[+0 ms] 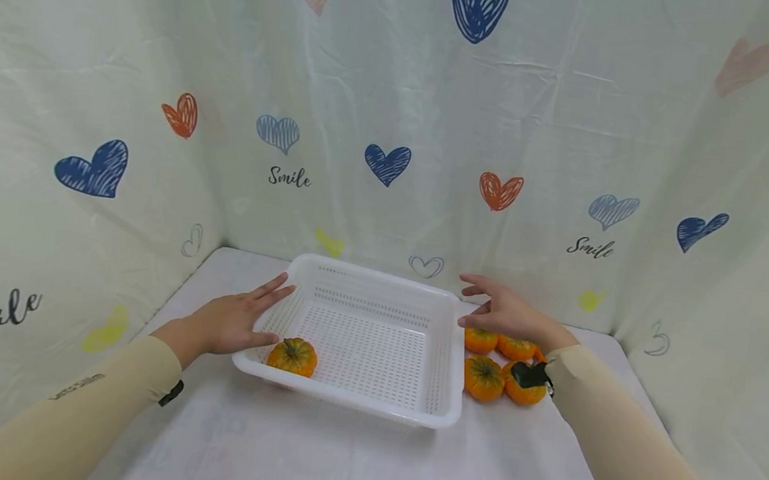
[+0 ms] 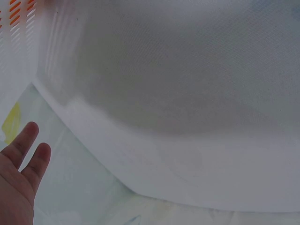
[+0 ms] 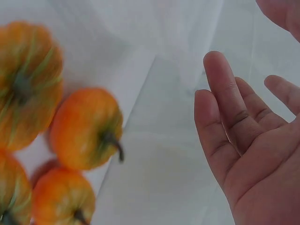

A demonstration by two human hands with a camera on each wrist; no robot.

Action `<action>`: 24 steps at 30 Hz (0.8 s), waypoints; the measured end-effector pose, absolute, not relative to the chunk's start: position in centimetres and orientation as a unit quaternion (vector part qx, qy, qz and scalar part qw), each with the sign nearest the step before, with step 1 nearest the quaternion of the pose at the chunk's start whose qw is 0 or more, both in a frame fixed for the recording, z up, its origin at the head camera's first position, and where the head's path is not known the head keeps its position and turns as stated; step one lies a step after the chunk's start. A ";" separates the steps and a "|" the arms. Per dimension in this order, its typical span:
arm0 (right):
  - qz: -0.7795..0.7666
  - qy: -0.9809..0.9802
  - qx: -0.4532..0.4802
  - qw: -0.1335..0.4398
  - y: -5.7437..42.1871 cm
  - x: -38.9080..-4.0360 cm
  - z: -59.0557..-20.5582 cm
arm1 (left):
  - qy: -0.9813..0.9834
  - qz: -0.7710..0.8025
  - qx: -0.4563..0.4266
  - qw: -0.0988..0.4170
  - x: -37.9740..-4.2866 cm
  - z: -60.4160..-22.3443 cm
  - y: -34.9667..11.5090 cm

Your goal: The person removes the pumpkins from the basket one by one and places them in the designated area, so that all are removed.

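Observation:
A white perforated plastic basket stands on the table with one small orange pumpkin in its front left corner. My left hand is at the basket's left rim, its fingers spread and its thumb near the pumpkin; whether it touches the rim I cannot tell. Two of its fingers show in the left wrist view. Past the right rim, my right hand hovers above several small pumpkins, holding nothing. The right wrist view shows its loosely extended fingers apart from an orange pumpkin.
A white cloth covers the table. Behind and on both sides hangs a pale curtain printed with hearts and lettering, close to the table's back edge. The pumpkins outside the basket sit close against its right side.

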State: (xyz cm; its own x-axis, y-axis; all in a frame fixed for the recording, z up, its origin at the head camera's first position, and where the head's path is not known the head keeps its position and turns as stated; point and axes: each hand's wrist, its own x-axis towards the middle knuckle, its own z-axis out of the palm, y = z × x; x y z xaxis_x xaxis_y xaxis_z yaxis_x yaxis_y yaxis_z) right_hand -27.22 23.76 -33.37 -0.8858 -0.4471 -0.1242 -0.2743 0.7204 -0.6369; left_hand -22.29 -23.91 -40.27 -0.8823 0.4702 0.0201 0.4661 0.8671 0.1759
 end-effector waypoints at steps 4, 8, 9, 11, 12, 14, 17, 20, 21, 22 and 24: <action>-0.309 0.915 -0.214 0.147 20.7 -27.8 -33.2 | 0.966 0.090 0.242 0.011 -22.3 -40.3 -23.8; -0.321 0.904 -0.229 0.166 17.8 -28.3 -33.6 | 0.967 0.089 0.239 0.013 -22.3 -40.4 -23.9; -0.325 0.900 -0.235 0.170 17.2 -28.4 -33.9 | 0.967 0.088 0.238 0.015 -22.3 -40.4 -23.9; -0.328 0.896 -0.241 0.177 15.9 -28.7 -34.4 | 0.967 0.089 0.237 0.018 -22.3 -40.4 -23.9; -0.327 0.895 -0.245 0.180 15.4 -28.8 -34.7 | 0.967 0.090 0.238 0.018 -22.3 -40.4 -23.9; -0.326 0.893 -0.250 0.186 14.3 -29.1 -35.3 | 0.967 0.090 0.237 0.018 -22.3 -40.4 -23.9; -0.328 0.889 -0.253 0.198 12.6 -29.4 -35.9 | 0.968 0.088 0.234 0.016 -22.3 -40.2 -23.8; -0.333 0.882 -0.258 0.213 11.2 -29.4 -36.4 | 0.969 0.086 0.233 0.014 -22.2 -40.2 -23.8; -0.335 0.878 -0.262 0.217 10.7 -29.3 -36.5 | 0.968 0.086 0.233 0.014 -22.2 -40.2 -23.8; -0.338 0.875 -0.265 0.222 10.3 -29.2 -36.7 | 0.969 0.086 0.233 0.014 -22.2 -40.2 -23.8; -0.335 0.873 -0.272 0.229 9.5 -29.1 -37.1 | 0.968 0.087 0.234 0.014 -22.2 -40.2 -23.8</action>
